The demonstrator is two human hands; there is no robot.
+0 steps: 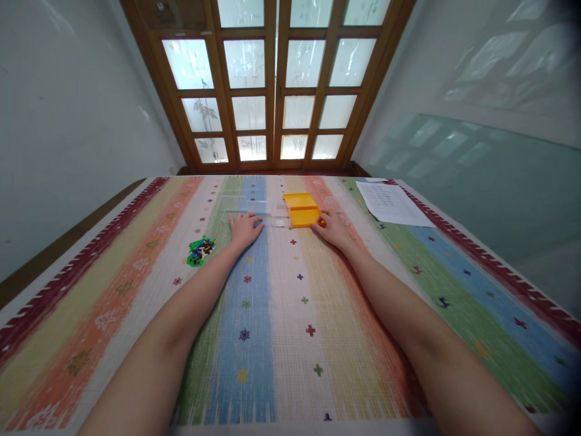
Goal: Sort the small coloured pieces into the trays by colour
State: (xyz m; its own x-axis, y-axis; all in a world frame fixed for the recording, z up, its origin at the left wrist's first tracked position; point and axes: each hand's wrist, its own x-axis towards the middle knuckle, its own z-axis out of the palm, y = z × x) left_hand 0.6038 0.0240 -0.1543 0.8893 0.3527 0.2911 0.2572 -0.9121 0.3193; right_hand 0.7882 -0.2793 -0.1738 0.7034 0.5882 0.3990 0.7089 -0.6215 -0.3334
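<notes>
My left hand (246, 230) lies on the tablecloth with its fingers spread, at the near edge of a clear plastic tray (231, 213). Whether the fingers press on the tray is hard to tell. A yellow-orange plastic case (305, 217) lies to the right, divided across its middle by a raised line. My right hand (334, 227) grips the case at its right near corner, thumb in front and fingers behind. Left of my left forearm sits a small pile of green, blue, brown and white pieces (200, 251), too small to name.
A striped, patterned tablecloth (290, 315) covers the table. Printed white sheets of paper (394, 203) lie at the far right. Beyond the table's far edge stand wooden doors (276, 91) with frosted panes. A glass panel (490, 181) leans along the right wall.
</notes>
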